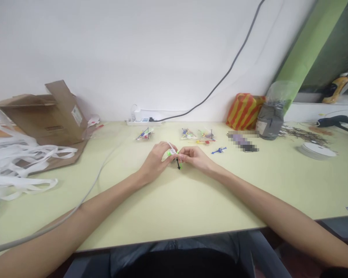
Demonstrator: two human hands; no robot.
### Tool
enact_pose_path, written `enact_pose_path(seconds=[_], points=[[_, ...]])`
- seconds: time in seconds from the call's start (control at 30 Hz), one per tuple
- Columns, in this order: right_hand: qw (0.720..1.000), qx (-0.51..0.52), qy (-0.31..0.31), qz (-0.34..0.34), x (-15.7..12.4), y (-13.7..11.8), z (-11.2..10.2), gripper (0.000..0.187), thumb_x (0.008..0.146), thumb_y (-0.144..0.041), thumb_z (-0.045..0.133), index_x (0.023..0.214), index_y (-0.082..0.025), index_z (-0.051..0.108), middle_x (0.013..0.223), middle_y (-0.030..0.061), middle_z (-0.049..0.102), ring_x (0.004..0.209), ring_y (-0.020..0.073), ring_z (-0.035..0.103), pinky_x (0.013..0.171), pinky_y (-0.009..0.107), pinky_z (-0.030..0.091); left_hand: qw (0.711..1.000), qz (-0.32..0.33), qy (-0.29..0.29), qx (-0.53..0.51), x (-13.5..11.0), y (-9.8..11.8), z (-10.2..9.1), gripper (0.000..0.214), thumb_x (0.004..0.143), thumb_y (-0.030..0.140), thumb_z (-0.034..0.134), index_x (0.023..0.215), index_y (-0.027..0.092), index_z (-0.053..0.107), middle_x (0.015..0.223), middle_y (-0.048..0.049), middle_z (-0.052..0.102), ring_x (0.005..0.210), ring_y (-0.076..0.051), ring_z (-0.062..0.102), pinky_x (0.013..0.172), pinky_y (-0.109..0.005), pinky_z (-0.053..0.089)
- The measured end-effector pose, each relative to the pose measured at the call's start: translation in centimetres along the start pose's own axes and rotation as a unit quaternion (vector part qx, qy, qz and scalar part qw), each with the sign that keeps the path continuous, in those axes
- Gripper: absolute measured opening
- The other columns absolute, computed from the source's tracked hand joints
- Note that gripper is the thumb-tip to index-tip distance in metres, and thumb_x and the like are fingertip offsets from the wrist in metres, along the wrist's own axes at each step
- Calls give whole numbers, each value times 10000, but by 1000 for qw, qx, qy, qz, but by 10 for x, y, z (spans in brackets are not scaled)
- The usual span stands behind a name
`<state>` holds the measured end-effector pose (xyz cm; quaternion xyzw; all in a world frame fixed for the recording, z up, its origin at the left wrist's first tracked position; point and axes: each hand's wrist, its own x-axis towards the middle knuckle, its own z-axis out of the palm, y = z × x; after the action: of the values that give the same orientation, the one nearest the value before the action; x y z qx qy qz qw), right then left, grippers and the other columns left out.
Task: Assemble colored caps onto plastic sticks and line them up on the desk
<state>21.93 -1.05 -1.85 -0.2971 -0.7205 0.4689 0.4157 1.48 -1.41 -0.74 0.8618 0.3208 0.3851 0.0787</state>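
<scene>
There are two hands (159, 158) (195, 157), three bagged bundles (145, 134) (188, 133) (208, 134) (and one box (66, 108)).

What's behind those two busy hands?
Beyond the left hand and right hand lie little bundles of colourful pieces, and farther back a white power strip by the wall. The hands cover part of the tabletop, and anything there can't be seen.

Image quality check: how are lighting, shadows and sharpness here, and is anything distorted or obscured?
Head view: fairly even light, no harsh glare; head view: faint, soft shadow on the table near the hands; head view: wide-angle stretching toward the edges; head view: small plastic parts between left hand and right hand too soft for fine detail; head view: pixelated patch beyond the blue piece.
</scene>
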Motion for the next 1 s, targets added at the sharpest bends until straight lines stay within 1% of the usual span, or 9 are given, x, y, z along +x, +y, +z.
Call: enact_pose_path(seconds=[0.1, 0.2, 0.27, 0.33, 0.5, 0.57, 0.7, 0.83, 1.0], points=[[997, -54, 41, -39, -4, -7, 4, 347, 889, -519, 635, 912, -174, 616, 860, 60, 692, 804, 178, 637, 729, 297, 450, 999, 25, 11, 45, 0, 5, 0, 163, 984, 348, 537, 986, 202, 609, 993, -55, 673, 984, -213, 581, 896, -381, 452], [983, -140, 79, -84, -9, -15, 6, 279, 945, -466, 574, 1001, -195, 603, 908, 53, 710, 851, 177, 650, 765, 300, 444, 992, 67, -17, 106, -2, 9, 0, 148, 997, 296, 503, 951, 185, 589, 931, -62, 649, 936, -224, 544, 827, -373, 459], [975, -185, 73, -97, -11, -19, 7, 251, 940, -442, 589, 1039, -211, 593, 868, 30, 715, 832, 176, 651, 780, 304, 439, 989, 76, -30, 119, -4, 12, 0, 149, 1004, 264, 478, 927, 181, 575, 917, -64, 632, 915, -222, 527, 789, -360, 465], [972, -203, 60, -99, -13, -22, 7, 230, 939, -415, 593, 1070, -226, 580, 851, 19, 720, 828, 180, 656, 788, 309, 439, 989, 72, -25, 126, -5, 15, 0, 151, 1007, 265, 471, 938, 182, 576, 906, -62, 621, 900, -222, 520, 763, -353, 468], [974, -189, 60, -107, -14, -26, 10, 130, 962, -326, 523, 1051, -238, 557, 941, 30, 705, 880, 181, 659, 786, 312, 446, 977, 78, -30, 195, -4, 19, -4, 159, 1002, 286, 479, 1001, 179, 595, 912, -74, 610, 897, -242, 527, 760, -383, 473], [978, -165, 63, -108, -13, -25, 13, 146, 950, -328, 541, 1067, -240, 529, 1006, 43, 688, 928, 185, 654, 791, 313, 452, 980, 73, -29, 185, -3, 17, -6, 136, 1000, 265, 477, 995, 187, 589, 911, -68, 612, 907, -236, 546, 769, -378, 476], [988, -101, 70, -90, -11, -21, 16, 300, 930, -384, 597, 1154, -251, 448, 1016, 47, 667, 947, 189, 641, 771, 305, 467, 993, 40, 17, 106, -3, 13, -7, 93, 987, 262, 512, 1039, 207, 566, 928, -41, 626, 895, -193, 586, 781, -338, 482], [976, -144, 79, -140, -12, -18, 15, 206, 951, -343, 579, 1121, -241, 524, 1124, 66, 635, 1037, 194, 603, 861, 331, 461, 997, 26, 43, 61, -5, 12, -7, 148, 958, 282, 573, 1088, 223, 534, 981, -27, 643, 862, -162, 602, 767, -310, 489], [960, -191, 77, -188, -15, -23, 16, 122, 1006, -289, 478, 1083, -247, 564, 1066, 59, 639, 1016, 199, 592, 937, 365, 441, 993, 47, 53, 90, -5, 11, -7, 121, 975, 318, 556, 1043, 219, 532, 921, -20, 633, 844, -158, 600, 755, -304, 479]])
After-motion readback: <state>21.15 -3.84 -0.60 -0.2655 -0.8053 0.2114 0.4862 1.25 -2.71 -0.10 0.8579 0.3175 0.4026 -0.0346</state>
